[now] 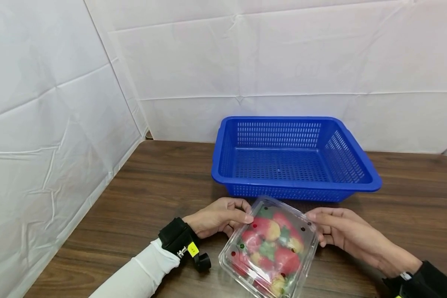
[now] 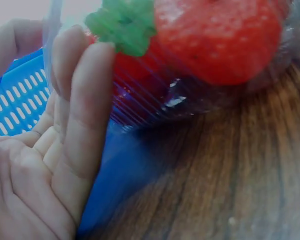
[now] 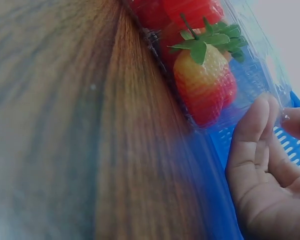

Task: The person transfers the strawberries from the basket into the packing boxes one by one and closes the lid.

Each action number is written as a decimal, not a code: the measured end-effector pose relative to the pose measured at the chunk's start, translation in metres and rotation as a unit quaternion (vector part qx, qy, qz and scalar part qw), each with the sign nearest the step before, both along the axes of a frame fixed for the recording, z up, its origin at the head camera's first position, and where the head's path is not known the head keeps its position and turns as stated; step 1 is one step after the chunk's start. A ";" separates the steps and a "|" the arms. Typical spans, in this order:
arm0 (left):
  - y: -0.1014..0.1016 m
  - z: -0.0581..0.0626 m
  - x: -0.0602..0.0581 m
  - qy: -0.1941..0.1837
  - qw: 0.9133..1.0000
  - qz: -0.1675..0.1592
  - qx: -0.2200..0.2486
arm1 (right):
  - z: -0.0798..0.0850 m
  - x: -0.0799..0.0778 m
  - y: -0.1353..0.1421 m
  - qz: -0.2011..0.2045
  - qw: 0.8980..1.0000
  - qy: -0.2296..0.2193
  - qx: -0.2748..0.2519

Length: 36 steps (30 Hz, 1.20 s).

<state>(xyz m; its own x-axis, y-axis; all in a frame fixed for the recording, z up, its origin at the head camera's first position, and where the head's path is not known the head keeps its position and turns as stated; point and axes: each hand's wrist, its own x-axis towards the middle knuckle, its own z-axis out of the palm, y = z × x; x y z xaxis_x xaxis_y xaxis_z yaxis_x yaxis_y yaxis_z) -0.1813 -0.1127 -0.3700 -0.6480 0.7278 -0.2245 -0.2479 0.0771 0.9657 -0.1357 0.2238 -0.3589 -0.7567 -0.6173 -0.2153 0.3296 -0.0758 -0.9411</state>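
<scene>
Between both hands is a clear plastic clamshell box (image 1: 270,248) of strawberries, its lid down and dotted with small round holes. Red and yellowish strawberries (image 3: 205,85) with green leaves show through its walls. My left hand (image 1: 221,217) grips the box's far left edge, thumb on top and fingers below the rim. At the far right corner my right hand (image 1: 352,236) pinches the rim between thumb and fingers. The box is tilted a little and overlaps the near side of a blue basket in the head view.
The blue perforated plastic basket (image 1: 298,185) stands on the brown wood-grain table (image 1: 164,178), just beyond the box. White cloth (image 1: 298,54) hangs behind the table and along its left side. Black camera straps (image 1: 176,236) circle the wrists.
</scene>
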 end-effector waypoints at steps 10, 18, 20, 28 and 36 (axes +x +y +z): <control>-0.002 0.002 0.002 -0.002 0.998 -0.063 0.028 | 0.000 0.001 0.001 -0.041 0.997 0.049 0.050; 0.005 -0.002 0.005 -0.009 0.999 -0.042 0.029 | 0.001 0.002 -0.001 -0.015 1.000 0.017 0.014; 0.007 -0.001 0.006 -0.005 1.000 -0.011 0.024 | 0.001 0.002 -0.002 -0.019 1.000 0.013 0.013; 0.003 0.002 0.003 0.026 0.999 0.026 -0.016 | 0.001 0.003 -0.003 -0.044 0.998 0.030 0.045; -0.012 0.007 -0.003 0.011 0.998 -0.067 0.005 | 0.002 0.003 -0.003 -0.044 0.996 0.052 0.060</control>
